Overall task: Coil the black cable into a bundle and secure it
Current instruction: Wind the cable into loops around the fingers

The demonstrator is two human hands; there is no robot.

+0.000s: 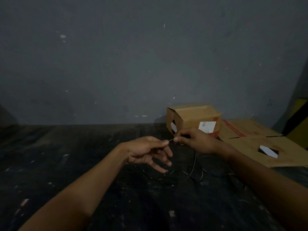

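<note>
A thin black cable (193, 165) hangs in loose loops from my hands down onto the dark floor. My left hand (148, 151) pinches the cable between thumb and forefinger, its other fingers spread downward. My right hand (193, 141) sits just to the right of it, fingers closed around the cable. A short taut stretch runs between the two pinches. Both hands are held above the floor, nearly touching. The cable is hard to make out against the dark floor.
A brown cardboard box (194, 118) with a white label stands against the grey wall (150, 55) just behind my right hand. Flattened cardboard (260, 147) lies on the floor to the right. A yellow and black object (298, 120) is at the far right edge.
</note>
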